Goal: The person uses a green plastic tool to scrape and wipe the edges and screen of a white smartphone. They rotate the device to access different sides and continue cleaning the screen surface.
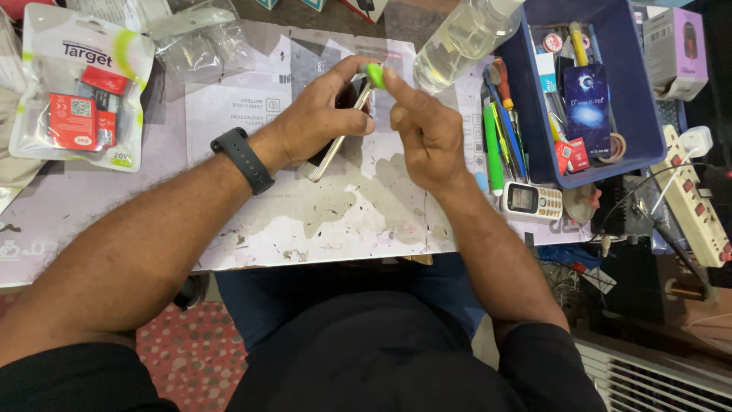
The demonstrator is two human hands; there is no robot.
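Note:
My left hand [320, 118] grips a slim smartphone [333, 145] on edge above the worn white table [267, 221]; a black band sits on that wrist. My right hand [427, 130] pinches a small green tool [374, 74] between thumb and forefinger and presses it against the phone's upper edge. Most of the phone is hidden behind my left fingers.
A clear plastic bottle [457, 38] lies just beyond my hands. A blue bin [648, 114] of tools stands at right, with screwdrivers [503, 130] and a small keypad phone [532, 201] beside it. A packaged item [76, 91] lies far left; a power strip [698, 198] far right.

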